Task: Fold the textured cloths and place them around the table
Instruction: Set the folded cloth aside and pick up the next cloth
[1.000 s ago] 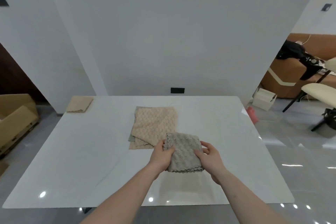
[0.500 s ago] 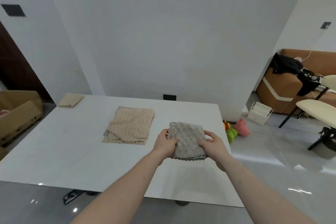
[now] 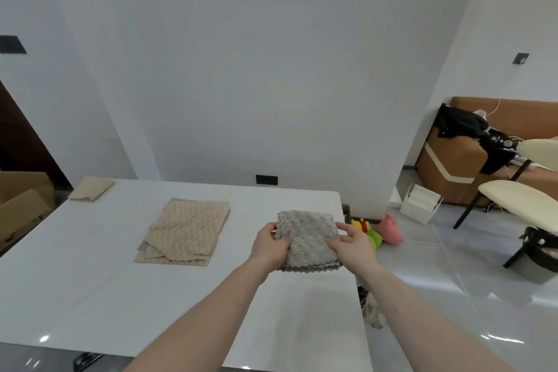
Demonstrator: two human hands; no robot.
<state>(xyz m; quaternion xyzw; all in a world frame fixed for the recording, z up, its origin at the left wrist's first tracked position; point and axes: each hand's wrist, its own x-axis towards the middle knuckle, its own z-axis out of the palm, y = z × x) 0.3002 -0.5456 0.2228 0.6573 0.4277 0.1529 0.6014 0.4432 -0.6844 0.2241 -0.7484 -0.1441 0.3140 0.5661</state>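
Note:
A folded grey textured cloth (image 3: 308, 235) is held above the right side of the white table (image 3: 90, 275). My left hand (image 3: 270, 246) grips its left edge and my right hand (image 3: 351, 248) grips its right edge. A stack of beige textured cloths (image 3: 184, 232), with a grey one underneath, lies on the middle of the table. One small folded beige cloth (image 3: 90, 189) rests at the far left corner.
The table's right edge runs just under my right hand. On the floor beyond it lie plush toys (image 3: 377, 231) and a white box (image 3: 419, 202). Chairs (image 3: 519, 205) and a brown sofa (image 3: 471, 166) stand at right; cardboard boxes (image 3: 21, 205) at left.
Both hands have carried the folded grey cloth to the right, away from the beige stack, toward the table's right edge. The view has turned right with them.

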